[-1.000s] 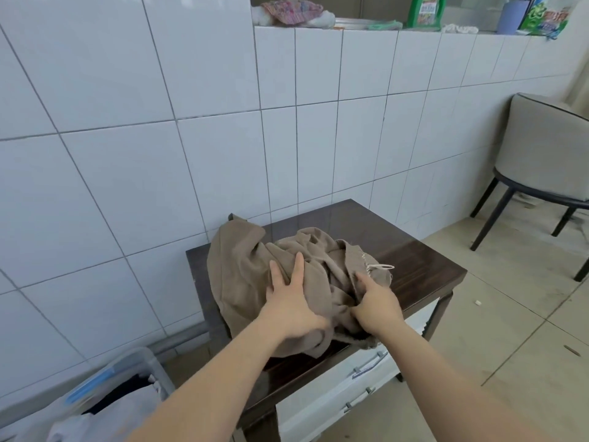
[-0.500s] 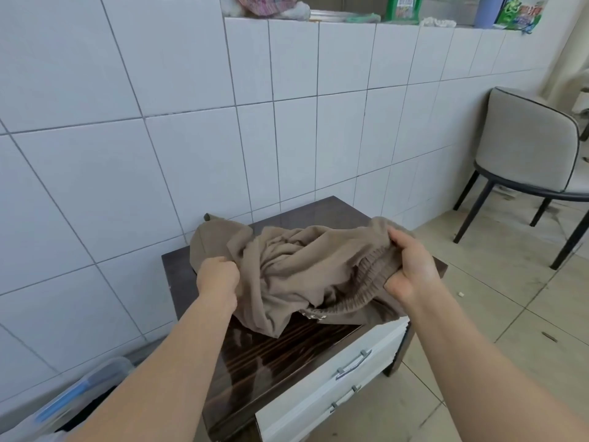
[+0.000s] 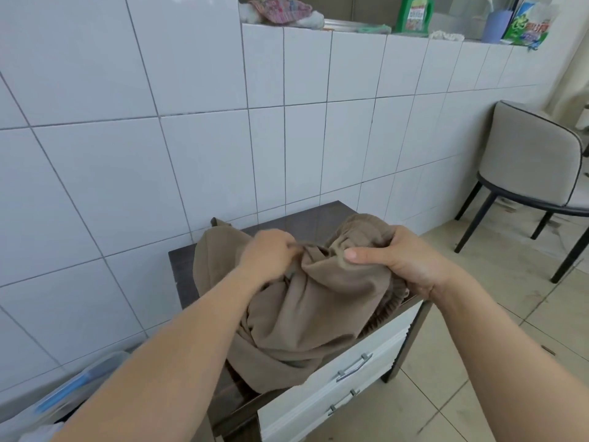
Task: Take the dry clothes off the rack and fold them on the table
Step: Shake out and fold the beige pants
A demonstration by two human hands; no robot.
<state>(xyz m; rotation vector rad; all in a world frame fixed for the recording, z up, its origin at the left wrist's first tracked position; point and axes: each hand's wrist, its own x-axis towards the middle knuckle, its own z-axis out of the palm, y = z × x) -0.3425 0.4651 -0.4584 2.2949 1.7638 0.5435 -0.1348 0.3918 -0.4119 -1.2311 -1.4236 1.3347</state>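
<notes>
So far: brown garment [image 3: 306, 301] off rack, bunched on tabletop [image 3: 306, 218], unfolded. My left hand [image 3: 271, 250], right hand [image 3: 398, 260]: each grip clamped on cloth.

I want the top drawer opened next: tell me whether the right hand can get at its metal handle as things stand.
Probably yes, once freed. The right hand grips the crumpled tan garment, so it must let go first. The top drawer's metal handle shows uncovered below the cloth's hanging edge, under that hand.

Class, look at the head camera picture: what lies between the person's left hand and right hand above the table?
In the head view, only bunched tan garment spans from the left hand to the right hand; both grip it.
</notes>
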